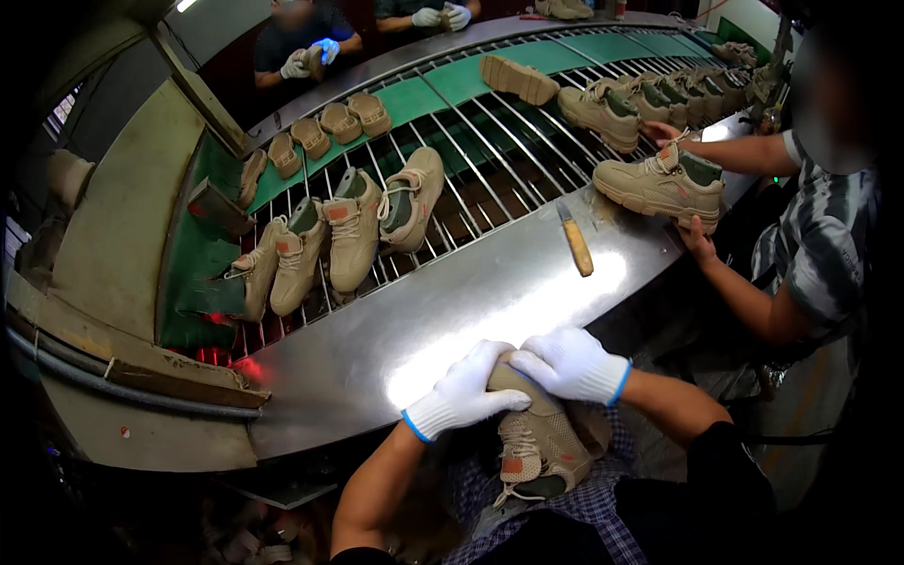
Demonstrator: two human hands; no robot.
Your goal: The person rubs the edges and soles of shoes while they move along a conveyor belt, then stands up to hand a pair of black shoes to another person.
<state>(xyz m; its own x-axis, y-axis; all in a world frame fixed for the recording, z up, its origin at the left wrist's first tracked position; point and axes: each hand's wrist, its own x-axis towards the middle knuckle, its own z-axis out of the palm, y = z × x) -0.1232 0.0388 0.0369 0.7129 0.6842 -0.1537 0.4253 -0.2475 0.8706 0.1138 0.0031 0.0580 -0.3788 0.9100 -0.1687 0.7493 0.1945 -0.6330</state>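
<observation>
A tan lace-up shoe [539, 435] rests on its heel end in my lap, toe pointing away from me against the metal table edge. My left hand [463, 388], in a white knit glove with a blue cuff, wraps the left side of its toe. My gloved right hand [576, 365] presses over the toe's right side, fingers curled round the front. What lies under the fingers is hidden. Beyond my hands, a knife [576, 243] with a wooden handle lies on the metal tabletop [377, 353].
A conveyor of metal rods [480, 169] carries several tan shoes [353, 231] and a row of soles [311, 137] on a green strip [405, 99]. On the right a co-worker holds another shoe [659, 184]. Two gloved people work at the far side.
</observation>
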